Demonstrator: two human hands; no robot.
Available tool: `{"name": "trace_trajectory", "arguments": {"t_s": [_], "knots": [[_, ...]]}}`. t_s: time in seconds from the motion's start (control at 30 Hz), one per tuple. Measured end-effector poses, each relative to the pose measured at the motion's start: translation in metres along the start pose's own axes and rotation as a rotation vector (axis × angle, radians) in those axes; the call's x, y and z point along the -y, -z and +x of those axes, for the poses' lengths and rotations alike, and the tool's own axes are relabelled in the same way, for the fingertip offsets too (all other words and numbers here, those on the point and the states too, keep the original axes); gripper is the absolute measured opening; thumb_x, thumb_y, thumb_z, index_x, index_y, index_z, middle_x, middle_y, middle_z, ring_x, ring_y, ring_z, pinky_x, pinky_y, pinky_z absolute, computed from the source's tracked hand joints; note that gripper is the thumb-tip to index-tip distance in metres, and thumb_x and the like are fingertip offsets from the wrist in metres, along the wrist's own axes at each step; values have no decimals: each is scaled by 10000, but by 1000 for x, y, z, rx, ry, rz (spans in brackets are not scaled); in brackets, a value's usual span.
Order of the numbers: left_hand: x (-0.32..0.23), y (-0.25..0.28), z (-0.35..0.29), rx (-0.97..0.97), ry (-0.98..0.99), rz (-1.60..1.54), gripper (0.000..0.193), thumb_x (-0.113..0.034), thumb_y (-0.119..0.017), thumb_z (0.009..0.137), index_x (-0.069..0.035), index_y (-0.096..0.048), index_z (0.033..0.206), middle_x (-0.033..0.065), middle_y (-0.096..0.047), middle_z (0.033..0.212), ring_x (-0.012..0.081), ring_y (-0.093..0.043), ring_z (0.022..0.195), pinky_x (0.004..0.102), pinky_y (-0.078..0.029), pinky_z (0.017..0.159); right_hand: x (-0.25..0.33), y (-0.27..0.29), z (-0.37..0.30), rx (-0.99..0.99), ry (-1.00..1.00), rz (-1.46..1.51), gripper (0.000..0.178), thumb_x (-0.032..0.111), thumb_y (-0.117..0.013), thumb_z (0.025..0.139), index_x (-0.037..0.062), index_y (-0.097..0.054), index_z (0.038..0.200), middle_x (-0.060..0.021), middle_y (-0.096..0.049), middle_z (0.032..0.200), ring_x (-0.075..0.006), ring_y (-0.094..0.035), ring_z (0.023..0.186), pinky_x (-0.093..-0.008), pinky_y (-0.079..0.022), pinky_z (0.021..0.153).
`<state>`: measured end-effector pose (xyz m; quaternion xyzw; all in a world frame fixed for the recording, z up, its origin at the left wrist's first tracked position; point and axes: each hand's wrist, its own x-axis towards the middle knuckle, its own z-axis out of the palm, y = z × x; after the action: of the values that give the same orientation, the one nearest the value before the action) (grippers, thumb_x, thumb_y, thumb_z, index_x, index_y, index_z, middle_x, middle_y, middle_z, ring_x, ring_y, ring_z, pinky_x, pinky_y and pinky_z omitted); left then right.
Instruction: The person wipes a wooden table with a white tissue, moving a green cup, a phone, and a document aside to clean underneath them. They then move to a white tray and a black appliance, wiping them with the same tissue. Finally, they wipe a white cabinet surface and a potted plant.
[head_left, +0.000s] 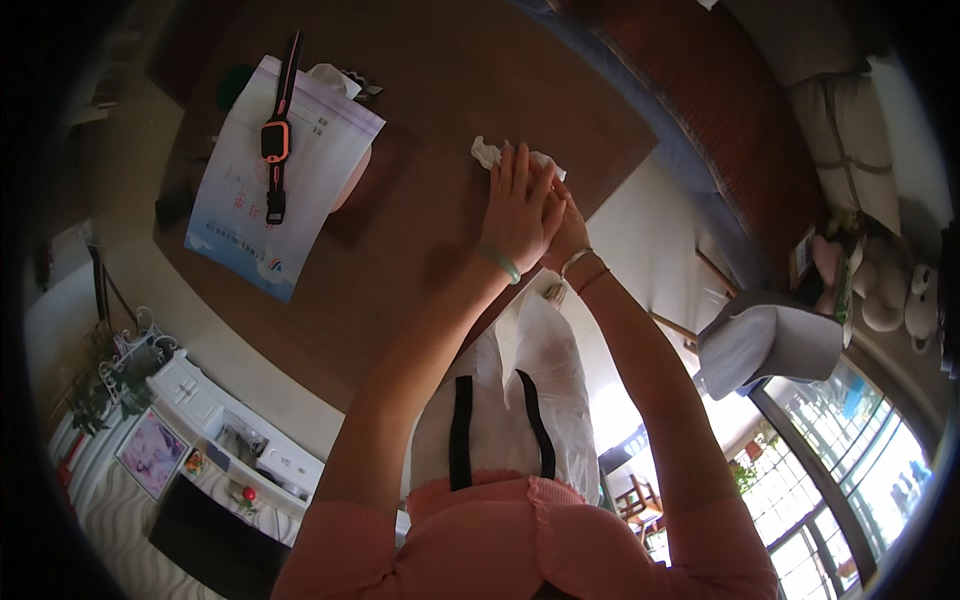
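- Apparently wiping with crumpled white tissue point(485, 153) on brown bench point(420, 140).
- Partly covering it with left hand point(520, 213), fingers outstretched; tucking right hand point(570, 233) against left, cannot tell its grip.
- Likely calls next for steady, flat pressure.

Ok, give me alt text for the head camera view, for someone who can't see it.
Seen from above, a bare left hand overlaps the right hand at a crumpled white tissue on a brown table. Off to the left, a black-and-orange watch lies across a pale printed pouch.
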<state>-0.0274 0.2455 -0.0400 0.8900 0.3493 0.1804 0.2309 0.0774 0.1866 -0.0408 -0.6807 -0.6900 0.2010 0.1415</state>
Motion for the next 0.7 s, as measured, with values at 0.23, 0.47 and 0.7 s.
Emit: {"name": "trace_trajectory", "arguments": {"t_s": [0.23, 0.47, 0.7], "knots": [[-39, -16, -12, 102, 143, -84, 697, -388, -599, 962, -32, -393, 1524, 358, -230, 1584, 566, -177, 1475, 634, -192, 1202, -30, 29, -16, 191, 161, -104, 692, 309, -566, 935, 95, -371, 1564, -92, -296, 1647, -269, -208, 1544, -424, -161, 1265], [-89, -48, 43, 151, 229, -122, 718, -452, -543, 990, -22, -372, 1539, 333, -164, 1622, 543, -118, 1502, 608, -171, 1214, -99, 84, -9, 315, 214, -132, 700, 331, -555, 951, 92, -349, 1576, -98, -262, 1665, -268, -171, 1559, -428, -139, 1276], [-119, -73, 95, 41, 475, -109, 761, -441, -608, 960, -63, -346, 1567, 299, -128, 1648, 511, -73, 1526, 596, -123, 1230, -166, 101, 25, 440, 433, -178, 699, 345, -509, 981, 100, -292, 1600, -101, -209, 1682, -278, -164, 1559, -429, -121, 1282]]}}
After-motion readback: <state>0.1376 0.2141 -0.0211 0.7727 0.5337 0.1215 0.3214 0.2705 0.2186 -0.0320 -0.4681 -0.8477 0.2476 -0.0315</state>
